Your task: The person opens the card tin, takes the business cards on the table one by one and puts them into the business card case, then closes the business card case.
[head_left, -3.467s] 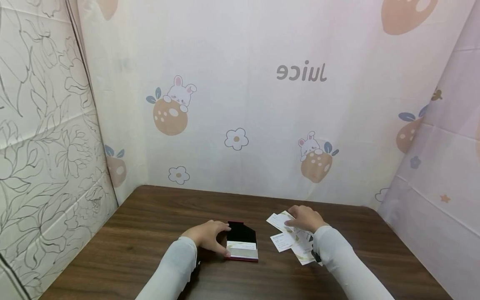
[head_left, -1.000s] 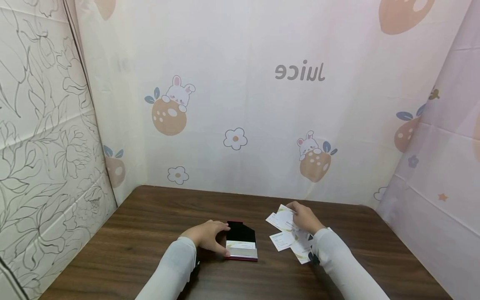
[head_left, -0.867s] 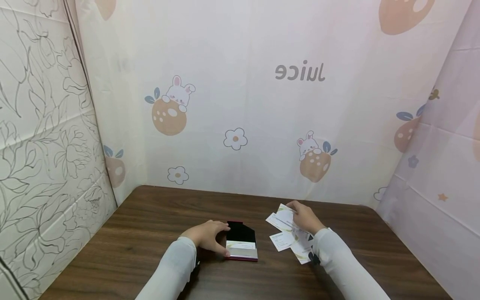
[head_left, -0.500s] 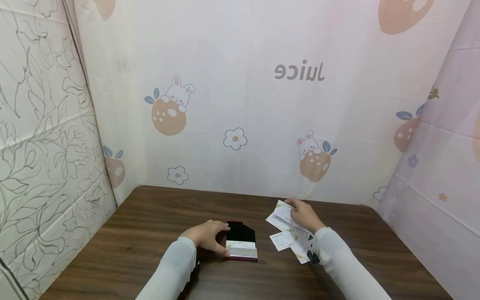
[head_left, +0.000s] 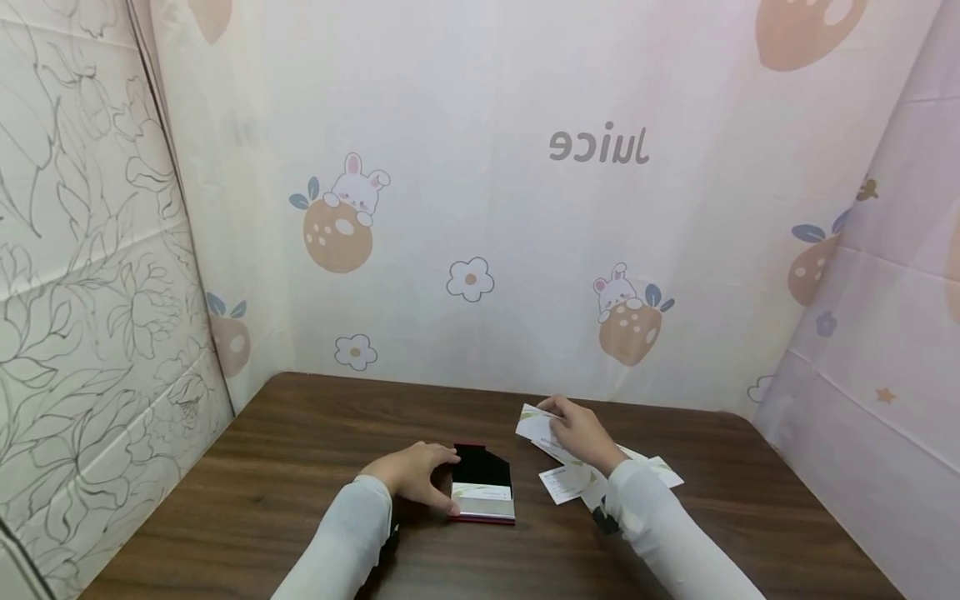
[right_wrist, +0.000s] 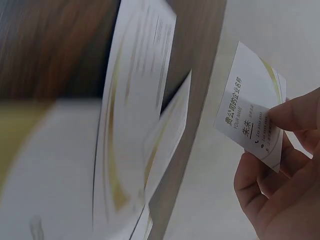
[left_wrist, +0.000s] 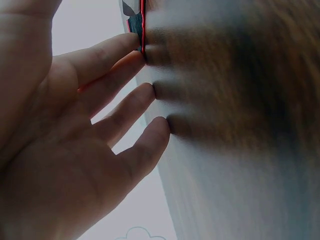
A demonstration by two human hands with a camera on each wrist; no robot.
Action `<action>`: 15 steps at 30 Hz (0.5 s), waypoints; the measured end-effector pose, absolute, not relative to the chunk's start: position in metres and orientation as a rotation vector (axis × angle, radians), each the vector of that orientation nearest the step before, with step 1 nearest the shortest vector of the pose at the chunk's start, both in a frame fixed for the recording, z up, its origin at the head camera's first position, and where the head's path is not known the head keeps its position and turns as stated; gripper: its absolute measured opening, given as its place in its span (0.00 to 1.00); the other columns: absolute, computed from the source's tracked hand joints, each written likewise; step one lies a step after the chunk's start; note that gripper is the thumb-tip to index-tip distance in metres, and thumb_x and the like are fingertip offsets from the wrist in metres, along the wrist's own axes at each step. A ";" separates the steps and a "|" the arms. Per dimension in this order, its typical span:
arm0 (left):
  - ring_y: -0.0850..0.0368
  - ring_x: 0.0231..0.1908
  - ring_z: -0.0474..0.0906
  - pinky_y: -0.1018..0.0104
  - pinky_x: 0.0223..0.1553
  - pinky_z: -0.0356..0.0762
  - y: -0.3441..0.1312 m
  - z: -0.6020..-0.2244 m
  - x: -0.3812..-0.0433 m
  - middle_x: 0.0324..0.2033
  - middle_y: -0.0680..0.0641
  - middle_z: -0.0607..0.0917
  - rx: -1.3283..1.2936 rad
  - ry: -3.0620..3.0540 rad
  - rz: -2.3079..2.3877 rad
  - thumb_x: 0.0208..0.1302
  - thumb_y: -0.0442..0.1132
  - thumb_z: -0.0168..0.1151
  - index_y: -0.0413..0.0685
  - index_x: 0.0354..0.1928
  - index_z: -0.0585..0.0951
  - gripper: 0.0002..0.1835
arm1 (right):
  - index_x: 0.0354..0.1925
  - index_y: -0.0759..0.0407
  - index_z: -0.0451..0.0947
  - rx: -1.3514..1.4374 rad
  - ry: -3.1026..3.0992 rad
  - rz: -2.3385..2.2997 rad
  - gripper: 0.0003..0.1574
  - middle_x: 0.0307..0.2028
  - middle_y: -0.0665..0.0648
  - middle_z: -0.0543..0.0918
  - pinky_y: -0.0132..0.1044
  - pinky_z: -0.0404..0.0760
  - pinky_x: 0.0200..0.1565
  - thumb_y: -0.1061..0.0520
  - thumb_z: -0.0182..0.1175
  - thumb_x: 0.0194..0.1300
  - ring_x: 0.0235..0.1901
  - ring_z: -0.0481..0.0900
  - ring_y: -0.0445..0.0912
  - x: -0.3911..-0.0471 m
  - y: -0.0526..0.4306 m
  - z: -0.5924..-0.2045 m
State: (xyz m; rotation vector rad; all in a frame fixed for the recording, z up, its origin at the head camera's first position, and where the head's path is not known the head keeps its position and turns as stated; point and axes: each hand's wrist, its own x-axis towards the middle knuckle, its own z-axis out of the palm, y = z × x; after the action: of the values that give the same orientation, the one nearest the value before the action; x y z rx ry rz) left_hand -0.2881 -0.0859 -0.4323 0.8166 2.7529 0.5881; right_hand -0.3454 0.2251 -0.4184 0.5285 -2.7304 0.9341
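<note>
My right hand (head_left: 581,433) pinches a white business card (head_left: 534,423) between thumb and fingers, raised just over the far left side of the loose cards. Printed text and a gold curve show on this card in the right wrist view. Near the table's middle lies an opened card case (head_left: 482,465) with black lining, a red edge and a silver front panel; a white card (head_left: 480,492) sticks up behind that panel. My left hand (head_left: 408,473) rests at the case's left side, thumb and forefinger touching it. The left wrist view shows its fingers (left_wrist: 122,112) fairly straight, tips at the tabletop.
Several loose business cards (head_left: 562,483) overlap on the brown wooden table (head_left: 315,442), partly hidden under my right wrist. Another card (head_left: 666,472) shows right of my forearm. Patterned curtains (head_left: 480,208) stand behind the table and along both sides.
My right hand has drawn a card up off the loose cards and moved left with it, uncovering cards on the right. My left hand and the case have stayed in place.
</note>
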 end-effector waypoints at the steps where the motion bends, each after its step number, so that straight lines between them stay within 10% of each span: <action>1: 0.45 0.70 0.62 0.44 0.65 0.65 -0.086 -0.432 -0.288 0.69 0.49 0.72 0.815 2.755 0.585 0.52 0.59 0.76 0.48 0.68 0.74 0.44 | 0.53 0.56 0.80 0.549 -2.731 0.946 0.17 0.49 0.59 0.85 0.54 0.78 0.52 0.67 0.52 0.70 0.50 0.81 0.53 -0.344 0.220 -0.419; 15: 0.45 0.69 0.63 0.45 0.66 0.65 -0.086 -0.432 -0.289 0.68 0.48 0.73 0.813 2.756 0.593 0.51 0.59 0.77 0.47 0.68 0.75 0.44 | 0.53 0.51 0.78 0.855 -2.762 1.042 0.16 0.53 0.56 0.83 0.59 0.75 0.57 0.65 0.53 0.73 0.57 0.79 0.56 -0.322 0.172 -0.421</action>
State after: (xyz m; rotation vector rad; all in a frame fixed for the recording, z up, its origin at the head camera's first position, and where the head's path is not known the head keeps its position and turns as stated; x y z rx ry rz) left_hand -0.2893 -0.0861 -0.4319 0.8128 2.7561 0.5926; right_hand -0.3222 0.1718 -0.4206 0.8554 -2.7615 1.0417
